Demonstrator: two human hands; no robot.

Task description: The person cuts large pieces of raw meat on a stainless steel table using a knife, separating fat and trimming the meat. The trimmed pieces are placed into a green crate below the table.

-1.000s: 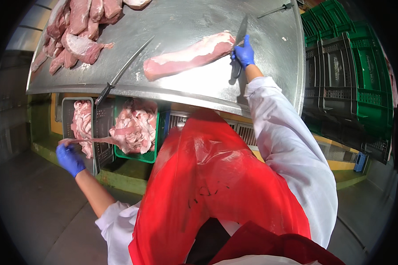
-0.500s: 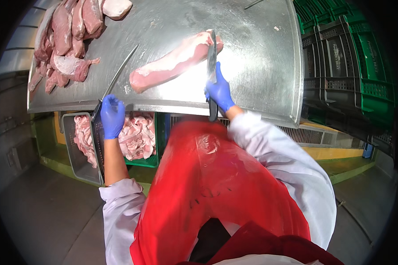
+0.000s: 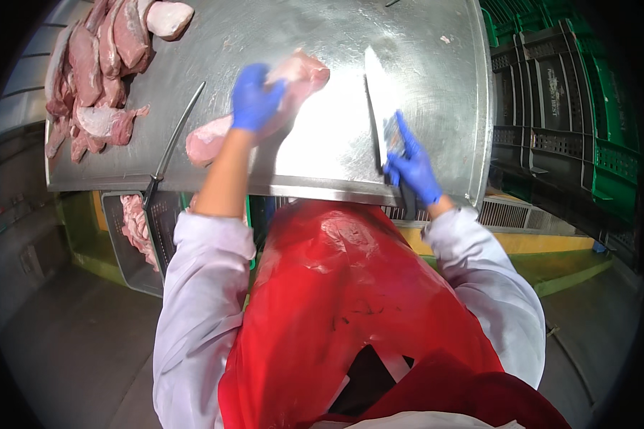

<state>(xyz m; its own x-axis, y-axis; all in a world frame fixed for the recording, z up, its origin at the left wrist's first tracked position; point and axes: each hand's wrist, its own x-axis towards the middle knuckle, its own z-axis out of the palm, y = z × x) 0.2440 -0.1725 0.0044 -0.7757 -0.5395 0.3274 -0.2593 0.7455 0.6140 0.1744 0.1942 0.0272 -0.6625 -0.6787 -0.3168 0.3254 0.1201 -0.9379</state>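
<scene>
A long slab of raw pink meat (image 3: 209, 137) lies on the steel table (image 3: 322, 154). My left hand (image 3: 255, 100), in a blue glove, presses down on the slab's upper part with curled fingers. My right hand (image 3: 411, 169), also gloved in blue, grips the dark handle of a broad-bladed knife (image 3: 378, 96). The blade lies flat over the table to the right of the meat, apart from it, with its tip pointing away from me.
A heap of raw meat cuts (image 3: 96, 68) fills the table's far left corner. A sharpening steel (image 3: 173, 143) lies diagonally near the left edge. Crates holding meat (image 3: 137, 229) stand below the table's left front. Stacked green crates (image 3: 594, 121) stand at the right.
My left hand came up from the crates below the table edge and landed on the meat slab. My right hand drew the knife off the meat to the right.
</scene>
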